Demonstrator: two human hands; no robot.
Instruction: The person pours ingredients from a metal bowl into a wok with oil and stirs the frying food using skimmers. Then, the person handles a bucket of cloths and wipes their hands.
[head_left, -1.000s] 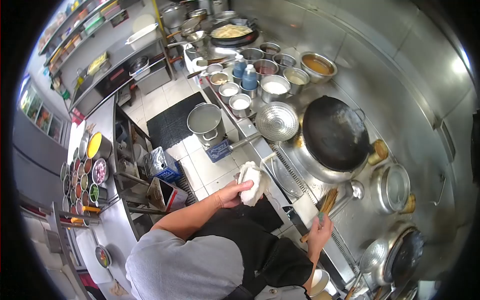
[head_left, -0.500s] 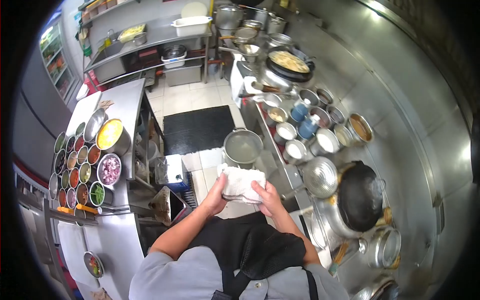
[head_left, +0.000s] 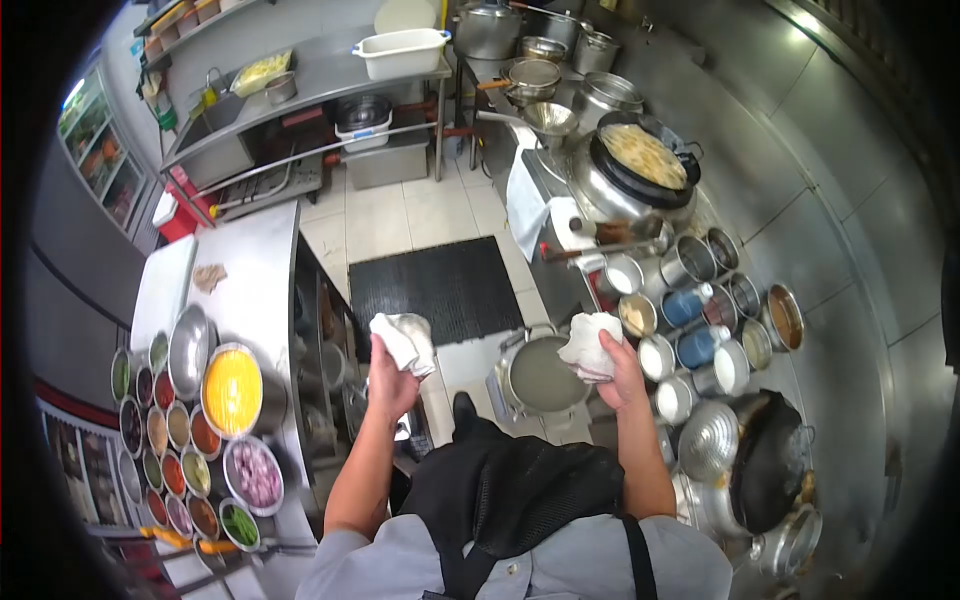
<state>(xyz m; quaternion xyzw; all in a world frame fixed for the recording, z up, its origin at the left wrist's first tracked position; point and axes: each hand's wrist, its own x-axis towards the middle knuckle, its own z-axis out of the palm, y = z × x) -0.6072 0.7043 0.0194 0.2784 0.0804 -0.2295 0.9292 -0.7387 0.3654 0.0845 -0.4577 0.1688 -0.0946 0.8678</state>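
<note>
My left hand (head_left: pixel 393 383) is closed round a folded white cloth (head_left: pixel 408 340). A second folded white cloth (head_left: pixel 588 345) is gripped in my right hand (head_left: pixel 624 375). Between and just beyond my hands, low down, stands a large metal pot (head_left: pixel 545 375) of cloudy greyish liquid. The right-hand cloth overlaps the pot's far right rim in view; whether it touches the rim I cannot tell.
On the left, a steel counter (head_left: pixel 245 255) bears several small ingredient tins, a pot of yellow liquid (head_left: pixel 233 388) and chopped onion (head_left: pixel 255 473). A black mat (head_left: pixel 435 290) lies on the tiled floor ahead. Along the right are a wok (head_left: pixel 770 465) and several metal containers.
My hands have parted, each now with its own white cloth, where before they held the white bundle together. The view has shifted forward, and the pot appears nearer.
</note>
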